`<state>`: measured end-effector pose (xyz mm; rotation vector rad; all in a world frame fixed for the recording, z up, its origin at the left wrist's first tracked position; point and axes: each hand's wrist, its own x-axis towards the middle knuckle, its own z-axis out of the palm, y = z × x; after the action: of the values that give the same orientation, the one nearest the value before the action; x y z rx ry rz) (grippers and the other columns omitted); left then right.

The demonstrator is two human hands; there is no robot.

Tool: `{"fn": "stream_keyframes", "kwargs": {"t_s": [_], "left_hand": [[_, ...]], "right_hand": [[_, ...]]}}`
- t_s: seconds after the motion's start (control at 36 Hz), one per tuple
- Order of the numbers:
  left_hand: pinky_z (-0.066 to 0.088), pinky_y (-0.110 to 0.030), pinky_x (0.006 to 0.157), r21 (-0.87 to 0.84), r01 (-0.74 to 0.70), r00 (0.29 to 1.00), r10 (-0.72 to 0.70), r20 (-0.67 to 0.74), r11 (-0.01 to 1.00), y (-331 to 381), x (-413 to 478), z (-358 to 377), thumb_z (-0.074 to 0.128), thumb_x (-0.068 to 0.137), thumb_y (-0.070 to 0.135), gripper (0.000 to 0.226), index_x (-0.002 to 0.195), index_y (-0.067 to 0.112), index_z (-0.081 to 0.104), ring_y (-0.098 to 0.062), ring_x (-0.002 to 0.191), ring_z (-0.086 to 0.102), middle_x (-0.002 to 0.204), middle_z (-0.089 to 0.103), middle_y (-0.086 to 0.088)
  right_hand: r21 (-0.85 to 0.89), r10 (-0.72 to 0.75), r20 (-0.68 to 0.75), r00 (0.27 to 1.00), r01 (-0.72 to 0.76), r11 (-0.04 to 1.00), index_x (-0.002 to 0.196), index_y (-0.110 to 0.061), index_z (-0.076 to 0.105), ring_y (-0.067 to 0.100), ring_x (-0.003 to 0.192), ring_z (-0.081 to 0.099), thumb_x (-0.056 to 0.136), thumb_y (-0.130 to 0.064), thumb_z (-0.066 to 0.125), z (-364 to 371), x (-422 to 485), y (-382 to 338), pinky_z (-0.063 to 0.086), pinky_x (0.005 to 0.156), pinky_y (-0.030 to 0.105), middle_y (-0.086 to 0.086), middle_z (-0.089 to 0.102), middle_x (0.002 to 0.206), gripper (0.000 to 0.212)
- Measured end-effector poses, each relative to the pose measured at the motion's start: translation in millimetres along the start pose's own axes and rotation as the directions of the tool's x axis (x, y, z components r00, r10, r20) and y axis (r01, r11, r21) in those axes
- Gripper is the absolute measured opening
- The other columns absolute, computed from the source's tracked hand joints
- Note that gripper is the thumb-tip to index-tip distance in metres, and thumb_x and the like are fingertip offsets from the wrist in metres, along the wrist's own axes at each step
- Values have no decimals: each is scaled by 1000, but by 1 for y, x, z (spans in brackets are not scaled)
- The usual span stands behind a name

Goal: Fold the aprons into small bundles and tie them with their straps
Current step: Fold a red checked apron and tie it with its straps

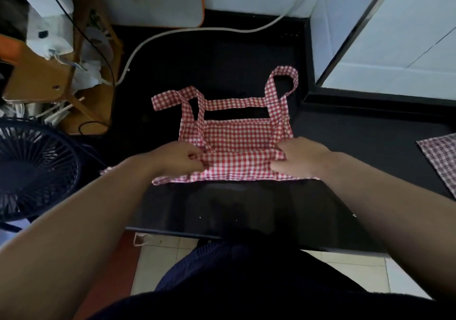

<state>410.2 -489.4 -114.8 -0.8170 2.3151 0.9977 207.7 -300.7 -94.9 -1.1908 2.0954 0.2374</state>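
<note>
At centre frame the left hand (pixel 182 158) and right hand (pixel 303 156), fingers curled, each pinched a side of the red checked apron (pixel 237 146), part-folded on the black counter (pixel 222 208); soft, light cloth (likely to slump), best held at fold edges; its straps (pixel 234 103) lay beyond; fan (pixel 32 169) at left, tiled wall (pixel 394 48) upper right.

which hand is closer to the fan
Left. The left hand grips the apron at its edge nearest the fan; the right hand grips the opposite edge, farther away.
</note>
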Motion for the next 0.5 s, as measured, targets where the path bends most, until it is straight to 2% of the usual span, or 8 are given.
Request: {"fn": "stream_keyframes", "kwargs": {"t_s": [0.08, 0.17, 0.19, 0.28, 0.33, 0.39, 0.44, 0.5], "left_hand": [[40, -35, 101, 255, 97, 984, -55, -169, 962, -4, 6, 6, 48, 94, 55, 59, 143, 23, 40, -27, 124, 50, 140, 51, -7], [28, -43, 106, 545, 251, 897, 20, -441, 800, 0, 5, 23, 38, 98, 48, 63, 152, 25, 15, -27, 132, 38, 150, 36, -4], [22, -45, 111, 587, 230, 894, 70, -443, 776, 2, 4, 29, 39, 99, 40, 63, 153, 27, 9, -27, 137, 30, 154, 28, -4], [-2, -41, 118, 655, 61, 959, 138, -248, 753, -3, 3, 50, 35, 99, 24, 66, 154, 27, 0, -21, 148, 3, 162, -1, 1], [-9, -37, 117, 537, 19, 970, 115, -216, 843, -8, 2, 55, 25, 100, 38, 61, 154, 28, -3, -16, 148, -5, 162, -8, 5], [-11, -39, 118, 501, -17, 975, 126, -183, 865, -13, 1, 58, 12, 86, 71, 81, 153, 29, -7, -15, 148, -8, 161, -13, 7], [-7, -43, 119, 555, -38, 984, 129, -126, 831, -15, -2, 57, 26, 74, 84, 103, 153, 29, -9, -18, 148, -7, 161, -14, 7], [6, -44, 119, 520, -43, 982, 132, -135, 853, -13, 0, 48, 55, 75, 70, 102, 154, 31, 4, -22, 146, 5, 160, 1, 5]], "right_hand": [[-131, 50, -101, 994, -64, 989, 145, -26, 26, 25, 120, 50, 98, -48, 36, 5, 7, 1, 38, 99, 39, 2, 46, 142, 53], [-284, 17, -212, 977, -78, 956, 150, -36, 8, 32, 139, 28, 99, -41, 36, 20, 10, -4, 17, 115, 50, 7, 25, 154, 58], [-320, -3, -200, 980, -63, 945, 150, -36, 6, 32, 142, 21, 98, -39, 38, 25, 10, -6, 11, 117, 50, 8, 18, 157, 61], [-267, -43, -129, 991, 7, 964, 152, -33, 5, 29, 147, 4, 100, -49, 22, 43, 7, -2, -2, 119, 48, 5, 3, 161, 58], [-167, -27, -56, 998, 17, 986, 152, -31, -3, 26, 148, -4, 92, -67, 18, 51, 5, 5, -5, 119, 47, 2, -6, 161, 73], [-199, -41, -13, 999, 38, 979, 151, -31, -9, 26, 148, -6, 82, -79, 31, 54, 4, 10, -6, 119, 47, 1, -11, 161, 94], [-240, -65, -28, 997, 57, 969, 151, -31, -5, 26, 148, 2, 84, -72, 43, 50, 4, 9, -2, 118, 45, 1, -4, 161, 92], [-171, -86, -58, 995, 75, 982, 152, -32, 11, 24, 145, 20, 90, -59, 47, 39, 3, 6, 11, 118, 43, -1, 16, 159, 76]]}}
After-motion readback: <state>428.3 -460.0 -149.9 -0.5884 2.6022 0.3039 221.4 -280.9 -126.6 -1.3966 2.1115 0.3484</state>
